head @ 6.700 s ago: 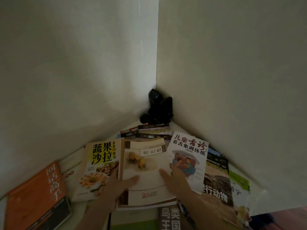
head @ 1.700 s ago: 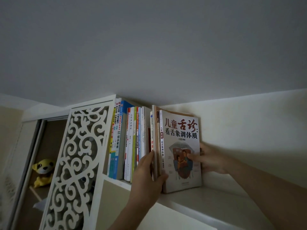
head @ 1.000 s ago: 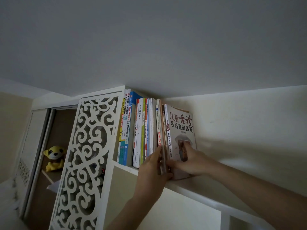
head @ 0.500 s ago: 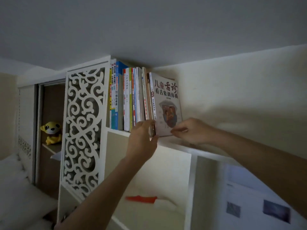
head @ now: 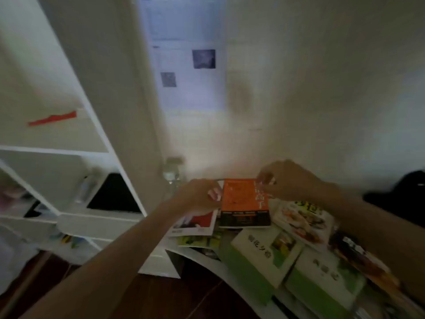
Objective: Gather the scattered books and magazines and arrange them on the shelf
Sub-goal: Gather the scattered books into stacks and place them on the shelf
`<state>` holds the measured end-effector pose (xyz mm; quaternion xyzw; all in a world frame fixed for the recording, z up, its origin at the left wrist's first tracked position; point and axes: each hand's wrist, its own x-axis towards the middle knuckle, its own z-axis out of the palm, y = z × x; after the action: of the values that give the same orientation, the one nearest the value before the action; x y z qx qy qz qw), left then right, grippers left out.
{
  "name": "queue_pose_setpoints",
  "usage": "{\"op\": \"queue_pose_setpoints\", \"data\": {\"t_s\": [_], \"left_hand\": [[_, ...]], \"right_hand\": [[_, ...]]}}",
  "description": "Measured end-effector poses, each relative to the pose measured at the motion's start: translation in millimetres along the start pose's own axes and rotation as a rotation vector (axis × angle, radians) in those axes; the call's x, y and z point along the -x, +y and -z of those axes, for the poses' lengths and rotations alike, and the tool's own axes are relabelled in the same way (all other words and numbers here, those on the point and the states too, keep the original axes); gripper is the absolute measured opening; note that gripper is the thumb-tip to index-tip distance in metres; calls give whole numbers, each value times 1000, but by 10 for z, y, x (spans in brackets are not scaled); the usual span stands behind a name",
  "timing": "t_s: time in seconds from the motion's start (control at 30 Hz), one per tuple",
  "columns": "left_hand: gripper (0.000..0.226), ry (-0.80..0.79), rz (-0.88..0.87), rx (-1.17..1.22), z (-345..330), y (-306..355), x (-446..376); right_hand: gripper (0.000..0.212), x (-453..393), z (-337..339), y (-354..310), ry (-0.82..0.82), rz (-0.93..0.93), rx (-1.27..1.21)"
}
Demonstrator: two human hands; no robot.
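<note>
An orange book point(head: 244, 203) with a black lower band lies on top of the scattered pile on the white desk point(head: 202, 257). My right hand point(head: 287, 178) curls its fingers over the book's far right corner. My left hand point(head: 197, 196) rests at the book's left edge, above a red-and-white magazine point(head: 195, 223); blur hides whether it grips. Two green-and-white books point(head: 264, 249) point(head: 322, 275) lie nearer me. A food-cover cookbook point(head: 303, 217) lies to the right. The shelf row of books is out of view.
A white shelf unit point(head: 69, 215) with open compartments stands at the left. A clear bottle point(head: 172, 173) stands by the wall behind the pile. A black object point(head: 402, 196) sits at the far right. Papers point(head: 188, 65) hang on the wall. Dark floor point(head: 149, 295) lies below.
Both hands left the books standing on the top shelf and dropped to the desk pile. My view swung down from the shelf to the desk. My hands now reach the orange book.
</note>
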<state>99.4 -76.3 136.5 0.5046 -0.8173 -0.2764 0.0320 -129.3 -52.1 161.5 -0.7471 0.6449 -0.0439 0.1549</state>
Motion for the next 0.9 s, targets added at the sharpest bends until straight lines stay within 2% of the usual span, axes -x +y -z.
{"op": "queue_pose_setpoints", "data": {"t_s": [0.1, 0.23, 0.4, 0.47, 0.57, 0.63, 0.77, 0.83, 0.9], "left_hand": [[39, -148, 72, 45, -646, 9, -304], [42, -230, 94, 175, -1202, -211, -687], [48, -125, 268, 300, -1668, -600, -1238], [52, -65, 304, 267, -1813, -682, -1406], [61, 4, 361, 204, -1870, -695, -1534], [52, 29, 454, 343, -1846, -684, -1583], [9, -20, 620, 912, -1627, -559, -1542], [8, -81, 520, 1027, -1567, -506, -1426], [26, -150, 346, 980, -1568, -505, -1241]], "right_hand": [[25, 266, -764, 705, -99, -296, -122], [34, 513, -1441, 1060, -128, -530, -358], [43, 179, -1874, 1050, 14, -709, -696], [49, -90, -1985, 990, 41, -766, -832], [41, -432, -2103, 881, 113, -849, -905], [36, -576, -2149, 852, 127, -864, -885], [19, -443, -2044, 757, 184, -730, -967], [18, -136, -2005, 688, 285, -681, -1093], [30, 257, -2046, 573, 310, -699, -1151]]}}
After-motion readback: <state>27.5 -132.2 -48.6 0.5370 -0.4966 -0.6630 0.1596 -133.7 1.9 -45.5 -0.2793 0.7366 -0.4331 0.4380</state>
